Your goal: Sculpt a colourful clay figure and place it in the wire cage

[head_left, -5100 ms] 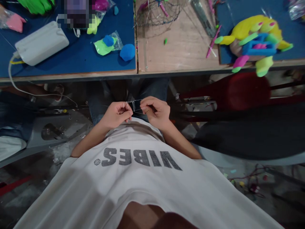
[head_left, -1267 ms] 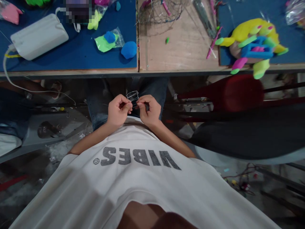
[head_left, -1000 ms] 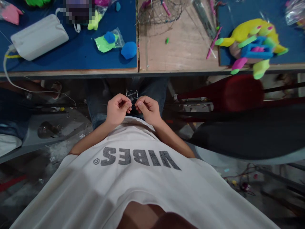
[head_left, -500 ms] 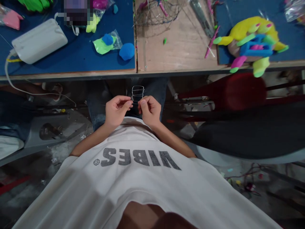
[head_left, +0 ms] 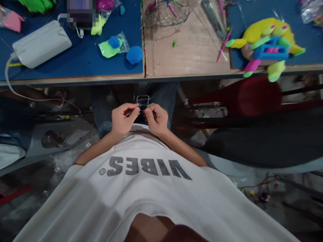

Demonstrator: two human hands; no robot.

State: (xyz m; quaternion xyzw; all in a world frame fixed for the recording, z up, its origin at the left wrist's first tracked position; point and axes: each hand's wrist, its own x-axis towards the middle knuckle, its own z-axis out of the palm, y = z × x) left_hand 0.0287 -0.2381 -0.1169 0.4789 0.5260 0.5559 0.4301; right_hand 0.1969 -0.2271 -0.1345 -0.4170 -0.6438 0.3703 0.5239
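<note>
Between my two hands, above my lap and below the table edge, is a small frame of bent silvery wire (head_left: 143, 96) with thin crossbars. My left hand (head_left: 124, 118) pinches its near left part between thumb and forefinger. On the other side, my right hand (head_left: 156, 118) grips the near right part, thumb on top and the other fingers curled under. The far end of the frame sticks out past my fingertips. Its near end is partly hidden by the fingers.
On the table lie a white power adapter (head_left: 41, 43) with a cable, blue clay (head_left: 134, 54), green clay in plastic (head_left: 108, 49), a wire basket shape (head_left: 171, 15), a pink stick (head_left: 224, 45) and a yellow clay figure (head_left: 267, 43). A red stool (head_left: 259, 97) stands below, right.
The wire frame has shifted slightly left and nearer to me, and less of it shows beyond my fingers. My right hand has moved a little left; my left hand is almost still.
</note>
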